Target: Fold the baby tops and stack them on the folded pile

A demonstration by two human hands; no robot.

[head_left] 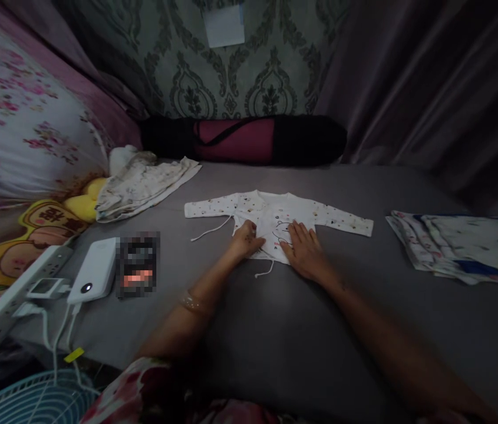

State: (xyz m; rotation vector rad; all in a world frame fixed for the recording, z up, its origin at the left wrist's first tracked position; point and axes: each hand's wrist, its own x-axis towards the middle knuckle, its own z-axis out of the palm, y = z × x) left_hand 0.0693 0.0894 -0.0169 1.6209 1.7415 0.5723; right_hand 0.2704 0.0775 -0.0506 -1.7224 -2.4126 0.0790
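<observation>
A small white baby shirt [269, 206] lies spread on the grey sheet, sleeves stretched out to both sides. It has small printed motifs and a bear face outline on the front. One thin tie string [213, 228] trails from its left side, and another hangs below the hem. My left hand [245, 238] is at the shirt's lower left, fingers curled and closed on the fabric there. My right hand [305, 250] rests flat on the lower right front, fingers stretched out and partly covering the bear print.
Folded baby clothes [465, 244] are stacked at the right. Loose printed clothing [142, 184] lies at the back left by yellow plush toys [10, 253]. A white power bank [94, 271], power strip [19, 300] and cables sit left. A black-and-maroon long bag [235, 140] lines the back.
</observation>
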